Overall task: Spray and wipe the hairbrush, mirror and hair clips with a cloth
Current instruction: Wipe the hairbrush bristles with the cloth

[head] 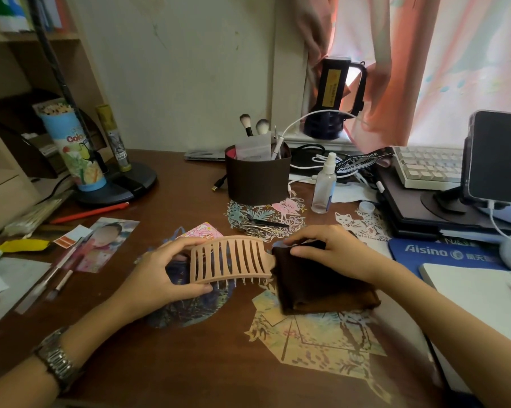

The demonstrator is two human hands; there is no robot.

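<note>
A peach vented hairbrush [229, 260] is held back-side up just above the desk, bristles pointing down. My left hand [163, 275] grips its left end. My right hand [333, 251] presses a folded dark brown cloth [322, 287] around the brush's right end, hiding the handle. A clear spray bottle [325, 184] stands upright behind, right of the brown pot. Several metal hair clips [260, 226] lie on a paper cutout just beyond the brush. A round dark mirror [189, 293] lies flat under my left hand, mostly covered.
A brown pot [257, 178] with makeup brushes stands at the back centre. A phone on a stand [494, 157], keyboard [428, 166] and blue mouse pad [442, 253] fill the right. Pens [57, 278], a photo [107, 245] and a lamp base [122, 184] lie left.
</note>
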